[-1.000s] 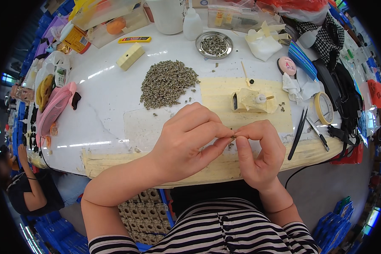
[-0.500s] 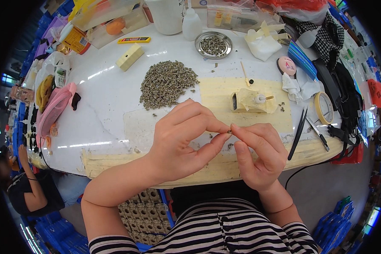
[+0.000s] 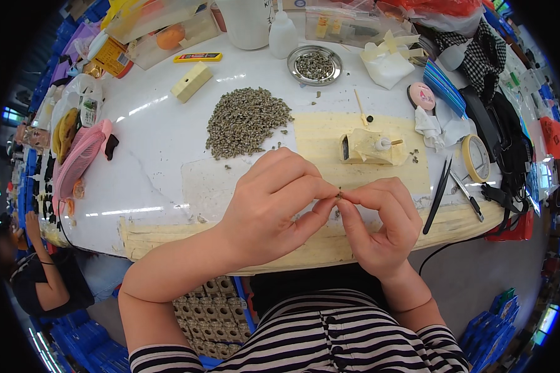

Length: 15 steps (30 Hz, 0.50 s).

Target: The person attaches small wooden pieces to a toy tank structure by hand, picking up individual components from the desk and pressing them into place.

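Observation:
Thumb and forefinger of my left hand (image 3: 280, 208) pinch a tiny metal part (image 3: 340, 194) over the table's near edge. My right hand (image 3: 384, 224) pinches the same part from the other side, so the fingertips of both hands nearly meet. Its exact shape is too small to make out. Beyond my left hand lies a heap of small grey-brown metal parts (image 3: 246, 121). A round metal dish (image 3: 315, 65) farther back holds more of them. Past my right hand sits a taped block (image 3: 370, 149) with a small white nozzle-like piece on top.
Black tweezers (image 3: 437, 196), a pen-like knife (image 3: 466, 196) and a tape roll (image 3: 476, 158) lie at the right. A cream block (image 3: 191, 82) and yellow case (image 3: 197, 58) are at the back left. Below the table edge stands a crate of metal pieces (image 3: 214, 311). Another person (image 3: 46, 267) sits far left.
My right thumb has risen to close against its forefinger at the tiny part. The left hand has barely shifted.

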Tool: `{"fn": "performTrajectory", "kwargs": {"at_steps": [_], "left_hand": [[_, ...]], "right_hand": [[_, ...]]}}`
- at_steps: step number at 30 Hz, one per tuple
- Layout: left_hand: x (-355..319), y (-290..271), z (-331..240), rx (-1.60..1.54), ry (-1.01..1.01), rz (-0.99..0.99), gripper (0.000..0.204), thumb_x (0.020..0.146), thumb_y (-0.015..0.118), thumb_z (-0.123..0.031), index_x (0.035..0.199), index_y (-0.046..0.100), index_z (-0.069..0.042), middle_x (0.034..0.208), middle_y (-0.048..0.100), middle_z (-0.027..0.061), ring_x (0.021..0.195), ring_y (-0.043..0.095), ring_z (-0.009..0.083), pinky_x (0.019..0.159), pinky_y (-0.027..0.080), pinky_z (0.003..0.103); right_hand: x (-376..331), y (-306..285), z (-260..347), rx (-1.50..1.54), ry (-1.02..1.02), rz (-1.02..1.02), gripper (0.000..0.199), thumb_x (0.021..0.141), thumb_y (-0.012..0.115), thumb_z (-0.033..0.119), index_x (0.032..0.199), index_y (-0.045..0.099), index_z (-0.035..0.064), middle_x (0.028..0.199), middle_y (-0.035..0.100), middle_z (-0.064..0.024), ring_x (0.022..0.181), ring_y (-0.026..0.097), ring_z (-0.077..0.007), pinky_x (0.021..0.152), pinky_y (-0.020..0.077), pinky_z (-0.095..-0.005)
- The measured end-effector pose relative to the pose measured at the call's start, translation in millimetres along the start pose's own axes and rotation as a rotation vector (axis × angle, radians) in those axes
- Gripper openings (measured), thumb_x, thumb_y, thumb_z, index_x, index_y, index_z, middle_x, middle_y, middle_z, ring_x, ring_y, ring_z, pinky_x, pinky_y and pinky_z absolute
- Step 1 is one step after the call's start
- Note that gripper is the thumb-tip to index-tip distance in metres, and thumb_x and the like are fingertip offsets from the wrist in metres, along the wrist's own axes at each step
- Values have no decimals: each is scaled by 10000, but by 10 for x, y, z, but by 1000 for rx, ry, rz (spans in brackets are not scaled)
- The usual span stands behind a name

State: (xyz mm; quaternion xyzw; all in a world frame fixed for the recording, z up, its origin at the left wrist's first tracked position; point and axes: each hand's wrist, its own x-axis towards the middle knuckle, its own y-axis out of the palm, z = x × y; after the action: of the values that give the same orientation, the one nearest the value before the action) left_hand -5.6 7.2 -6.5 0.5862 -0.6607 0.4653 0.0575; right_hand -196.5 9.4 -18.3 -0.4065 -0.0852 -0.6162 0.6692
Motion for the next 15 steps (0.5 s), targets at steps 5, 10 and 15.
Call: {"fn": "performTrajectory", "kwargs": {"at_steps": [5, 10, 15], "left_hand": [[-2, 0, 2, -10, -20, 18, 243, 663, 785, 64, 874, 721, -39, 799, 642, 56, 711, 603, 193, 613, 442, 298], [4, -2, 7, -27, -23, -13, 241, 668, 780, 66, 879, 726, -36, 792, 643, 54, 717, 606, 192, 614, 441, 297], [14, -9, 3, -37, -4, -26, 243, 668, 784, 66, 880, 727, -38, 796, 646, 53, 708, 607, 192, 613, 441, 295]], "right_hand": [[11, 22, 8, -43, -89, -36, 239, 702, 824, -17, 915, 727, 30, 800, 678, -74, 698, 616, -237, 616, 480, -325], [11, 19, -3, -56, -81, -28, 236, 705, 823, -14, 918, 730, 30, 812, 680, -76, 700, 616, -236, 617, 480, -326], [8, 21, -8, 13, -7, -18, 199, 735, 813, 4, 914, 727, 21, 808, 679, -89, 698, 615, -242, 618, 475, -322]]}}
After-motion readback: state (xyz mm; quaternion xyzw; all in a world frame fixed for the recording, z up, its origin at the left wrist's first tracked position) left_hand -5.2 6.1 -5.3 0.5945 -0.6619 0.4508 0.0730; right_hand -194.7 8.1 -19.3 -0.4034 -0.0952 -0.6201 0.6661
